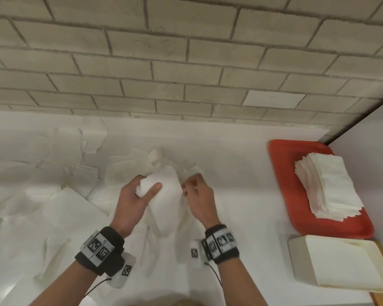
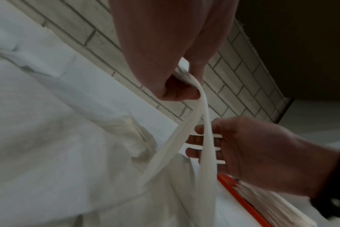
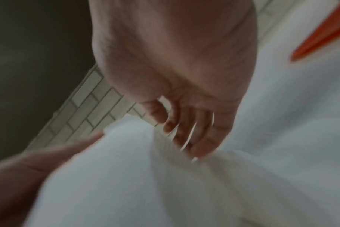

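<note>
A person stands at a white tabletop (image 1: 241,155) set against a pale brick-tile wall (image 1: 186,51), seen from above. Both hands meet at the middle of the tabletop, raised a little above it, around one white paper napkin (image 1: 166,186).

The left hand (image 1: 134,202) is closed around the napkin's left side, with the thumb lying across the top and the fingers curled underneath. From the left wrist camera, this hand (image 2: 165,61) pinches a folded edge of the napkin (image 2: 205,138), which hangs down in two narrow bands.

The right hand (image 1: 199,199) has its fingers curled at the napkin's right edge and nips it between thumb and fingertips. In the left wrist view its fingers (image 2: 196,142) lie just behind the hanging bands. The right wrist picture is blurred, showing only the right hand (image 3: 184,76) with fingertips touching the napkin (image 3: 126,169).

Many loose napkins (image 1: 42,164) lie unfolded and overlapping across the left half of the tabletop and under the forearms. To the right sits a red tray (image 1: 283,155) holding a neat stack of folded napkins (image 1: 327,186). Just in front of the tray, nearer the person, is a cream box (image 1: 332,266). Black bands with printed square markers wrap both wrists.
</note>
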A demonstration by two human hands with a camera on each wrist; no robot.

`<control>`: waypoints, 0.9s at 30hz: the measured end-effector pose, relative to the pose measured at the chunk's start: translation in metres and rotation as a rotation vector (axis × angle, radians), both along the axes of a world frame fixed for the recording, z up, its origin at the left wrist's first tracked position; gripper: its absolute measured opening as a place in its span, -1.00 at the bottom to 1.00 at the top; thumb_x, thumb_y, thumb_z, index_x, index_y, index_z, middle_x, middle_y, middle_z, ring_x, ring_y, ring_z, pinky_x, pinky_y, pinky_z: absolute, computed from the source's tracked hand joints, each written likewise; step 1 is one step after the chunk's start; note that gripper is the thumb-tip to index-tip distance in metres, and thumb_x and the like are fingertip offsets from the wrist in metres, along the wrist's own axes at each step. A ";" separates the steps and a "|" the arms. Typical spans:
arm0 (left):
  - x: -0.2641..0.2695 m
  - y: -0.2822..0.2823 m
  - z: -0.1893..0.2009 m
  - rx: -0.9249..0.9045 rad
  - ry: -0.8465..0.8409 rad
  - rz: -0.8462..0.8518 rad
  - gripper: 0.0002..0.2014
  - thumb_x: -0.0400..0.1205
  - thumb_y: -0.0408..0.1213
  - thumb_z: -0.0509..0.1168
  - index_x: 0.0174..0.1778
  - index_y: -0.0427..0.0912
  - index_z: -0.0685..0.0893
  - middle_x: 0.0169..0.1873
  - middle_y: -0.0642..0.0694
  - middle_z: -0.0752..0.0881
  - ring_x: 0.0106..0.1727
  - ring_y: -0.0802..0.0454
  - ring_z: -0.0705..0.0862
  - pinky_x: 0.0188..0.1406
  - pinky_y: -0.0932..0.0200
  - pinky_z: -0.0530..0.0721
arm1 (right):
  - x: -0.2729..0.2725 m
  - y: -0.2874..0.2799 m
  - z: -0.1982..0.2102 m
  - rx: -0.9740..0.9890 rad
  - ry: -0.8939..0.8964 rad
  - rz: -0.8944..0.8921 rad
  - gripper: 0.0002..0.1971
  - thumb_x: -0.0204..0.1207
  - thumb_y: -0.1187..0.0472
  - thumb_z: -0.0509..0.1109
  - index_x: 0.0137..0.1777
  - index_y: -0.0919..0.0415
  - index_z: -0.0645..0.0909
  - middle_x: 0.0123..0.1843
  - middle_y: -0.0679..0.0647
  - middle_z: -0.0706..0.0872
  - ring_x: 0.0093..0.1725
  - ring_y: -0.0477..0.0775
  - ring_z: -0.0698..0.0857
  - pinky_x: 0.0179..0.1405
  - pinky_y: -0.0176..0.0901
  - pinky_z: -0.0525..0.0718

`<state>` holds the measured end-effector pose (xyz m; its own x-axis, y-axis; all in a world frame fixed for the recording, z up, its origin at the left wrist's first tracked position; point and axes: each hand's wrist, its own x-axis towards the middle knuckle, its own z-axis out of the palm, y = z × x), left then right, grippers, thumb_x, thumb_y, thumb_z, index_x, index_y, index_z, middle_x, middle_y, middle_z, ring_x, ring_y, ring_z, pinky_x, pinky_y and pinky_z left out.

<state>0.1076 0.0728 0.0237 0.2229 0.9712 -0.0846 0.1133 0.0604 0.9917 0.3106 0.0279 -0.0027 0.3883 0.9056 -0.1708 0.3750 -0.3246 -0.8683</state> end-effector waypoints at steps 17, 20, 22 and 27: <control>-0.053 0.036 0.022 0.108 0.173 0.165 -0.56 0.50 0.24 0.65 0.08 0.01 0.80 -0.30 -0.36 0.66 -0.30 -0.15 0.56 -0.19 -0.12 0.58 | 0.012 0.070 0.001 0.195 0.036 -0.018 -0.79 0.74 0.01 0.54 -0.09 0.08 0.71 -0.12 -0.17 0.85 -0.12 -0.30 0.77 -0.08 -0.50 0.60; -0.037 0.034 0.031 0.050 0.075 0.124 -0.65 0.57 0.09 0.65 -0.27 -0.07 0.73 -0.35 -0.35 0.63 -0.29 -0.03 0.54 -0.17 -0.05 0.52 | 0.029 0.026 0.043 0.320 0.195 -0.033 -0.81 0.79 0.10 0.50 -0.04 0.16 0.77 -0.19 -0.19 0.80 -0.18 -0.20 0.70 -0.09 -0.34 0.60; -0.023 0.031 0.035 0.027 0.070 0.098 -0.54 0.65 0.00 0.59 -0.42 -0.08 0.54 -0.48 -0.14 0.43 -0.37 0.02 0.38 -0.25 0.01 0.35 | 0.038 -0.001 0.066 0.385 0.271 -0.011 -0.82 0.81 0.22 0.46 -0.04 0.25 0.72 -0.21 -0.10 0.74 -0.18 -0.14 0.63 -0.12 -0.29 0.55; 0.016 0.015 0.048 0.051 0.005 -0.127 -0.75 0.71 -0.31 0.55 0.13 -0.08 0.58 -0.38 -0.14 0.54 -0.42 -0.06 0.38 -0.47 0.14 0.37 | 0.049 -0.057 0.093 0.486 0.455 0.031 -0.92 0.80 0.21 0.48 0.06 0.16 0.68 -0.18 0.53 0.61 -0.10 0.15 0.60 0.00 0.09 0.58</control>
<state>0.1233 0.0879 0.0721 0.3441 0.9382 -0.0370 0.1218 -0.0056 0.9925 0.3595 -0.0290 0.0901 0.3468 0.9304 0.1185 -0.0606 0.1483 -0.9871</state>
